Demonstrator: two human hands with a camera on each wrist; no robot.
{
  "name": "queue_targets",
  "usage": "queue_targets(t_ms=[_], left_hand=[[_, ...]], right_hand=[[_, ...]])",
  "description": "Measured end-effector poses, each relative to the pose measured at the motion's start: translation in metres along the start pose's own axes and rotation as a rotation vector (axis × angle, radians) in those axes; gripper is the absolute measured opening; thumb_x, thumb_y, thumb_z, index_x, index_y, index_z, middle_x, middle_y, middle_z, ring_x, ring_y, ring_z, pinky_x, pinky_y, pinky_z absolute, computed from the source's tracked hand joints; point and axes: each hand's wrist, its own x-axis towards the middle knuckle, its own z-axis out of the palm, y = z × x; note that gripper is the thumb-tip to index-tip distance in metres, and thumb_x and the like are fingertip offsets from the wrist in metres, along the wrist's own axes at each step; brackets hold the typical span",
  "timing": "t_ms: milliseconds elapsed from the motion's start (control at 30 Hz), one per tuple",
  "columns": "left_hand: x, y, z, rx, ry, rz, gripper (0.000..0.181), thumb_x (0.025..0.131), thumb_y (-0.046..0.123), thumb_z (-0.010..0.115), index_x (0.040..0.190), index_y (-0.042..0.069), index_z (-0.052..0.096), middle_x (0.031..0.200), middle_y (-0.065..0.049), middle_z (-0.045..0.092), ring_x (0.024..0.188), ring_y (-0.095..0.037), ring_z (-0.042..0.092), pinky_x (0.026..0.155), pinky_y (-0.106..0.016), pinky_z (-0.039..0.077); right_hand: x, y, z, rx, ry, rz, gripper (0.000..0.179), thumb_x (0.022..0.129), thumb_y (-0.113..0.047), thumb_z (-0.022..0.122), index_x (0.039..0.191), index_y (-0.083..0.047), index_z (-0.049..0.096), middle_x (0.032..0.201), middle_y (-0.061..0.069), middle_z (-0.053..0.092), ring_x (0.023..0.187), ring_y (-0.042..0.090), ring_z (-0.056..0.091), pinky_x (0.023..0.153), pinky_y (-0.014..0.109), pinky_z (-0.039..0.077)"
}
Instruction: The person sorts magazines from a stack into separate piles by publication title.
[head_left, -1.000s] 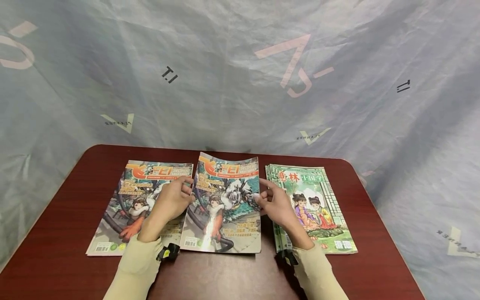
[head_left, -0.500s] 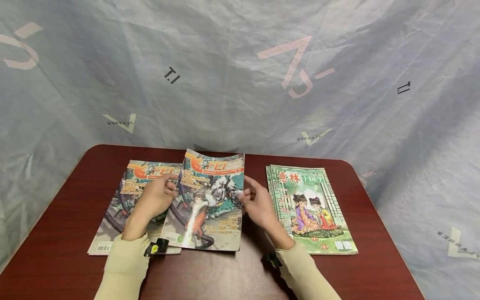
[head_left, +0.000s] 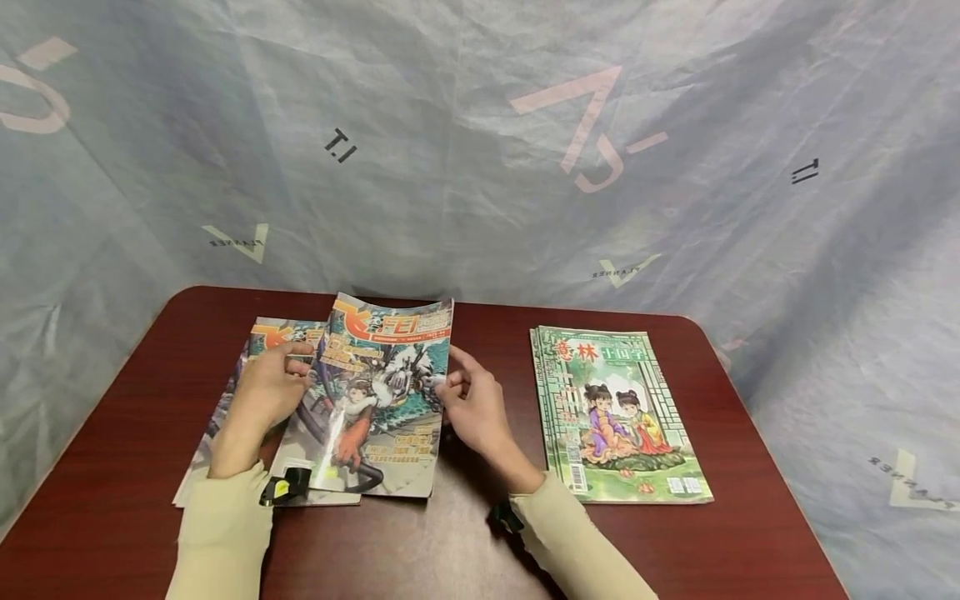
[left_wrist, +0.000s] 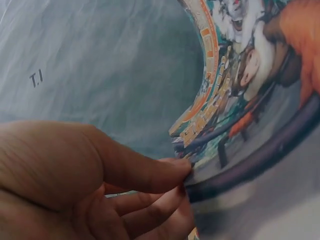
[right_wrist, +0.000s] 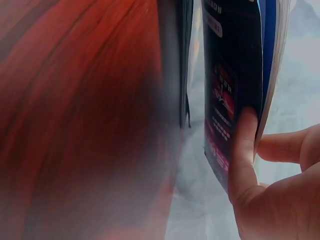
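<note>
A magazine with orange title lettering and a red-gloved figure on its cover is held between both hands, its top edge bowed. My left hand pinches its left edge; in the left wrist view the thumb lies on the cover and the fingers are behind. My right hand pinches the right edge, and the right wrist view shows a finger on the dark back cover, raised off the table. Partly under the held magazine lies a left pile of magazines with a matching cover, largely hidden.
At the right lies a pile of green magazines, slightly fanned along its left side, with two cartoon children on top. The dark red table has rounded far corners. Behind it hangs a grey printed cloth.
Both hands have carried the magazine leftward from the middle of the table, so that it now overlaps the left pile. The green pile has stayed in place.
</note>
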Motion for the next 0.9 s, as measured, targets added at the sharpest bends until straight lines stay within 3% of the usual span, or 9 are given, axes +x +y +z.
queue_targets(t_ms=[233,500,700,900], left_hand=[[0.000,-0.018,-0.010,0.071,0.099,0.017,0.052,0.103,0.000,0.064,0.153,-0.007,0.057,0.123,-0.030,0.074,0.107,-0.049,0.069,0.069,-0.035,0.050],[-0.002,-0.039,-0.026,0.109,0.164,0.024,0.050,0.099,-0.001,0.068,0.147,-0.011,0.059,0.112,-0.029,0.077,0.102,-0.051,0.067,0.068,-0.036,0.050],[-0.008,-0.052,-0.034,0.108,0.146,-0.028,0.051,0.100,-0.003,0.069,0.148,-0.015,0.055,0.116,-0.033,0.075,0.110,-0.058,0.063,0.079,-0.054,0.059],[-0.009,-0.059,-0.044,0.114,0.131,-0.078,0.049,0.102,-0.002,0.067,0.148,-0.015,0.053,0.122,-0.035,0.073,0.121,-0.063,0.054,0.090,-0.065,0.055]], right_hand=[[0.007,-0.008,0.021,0.049,-0.019,0.005,0.062,0.104,0.000,0.073,0.163,-0.005,0.054,0.094,0.005,0.075,0.069,0.009,0.068,0.066,0.026,0.056],[0.012,-0.013,0.047,0.147,-0.049,0.018,0.061,0.103,0.003,0.074,0.161,-0.005,0.056,0.093,0.007,0.074,0.063,0.015,0.071,0.056,0.033,0.062],[0.010,-0.014,0.062,0.157,-0.076,0.024,0.061,0.103,0.004,0.075,0.161,-0.003,0.055,0.093,0.006,0.074,0.065,0.008,0.070,0.059,0.028,0.064],[0.010,-0.018,0.071,0.171,-0.104,0.018,0.062,0.103,0.004,0.075,0.161,-0.002,0.054,0.094,0.007,0.073,0.067,0.007,0.071,0.061,0.027,0.064]])
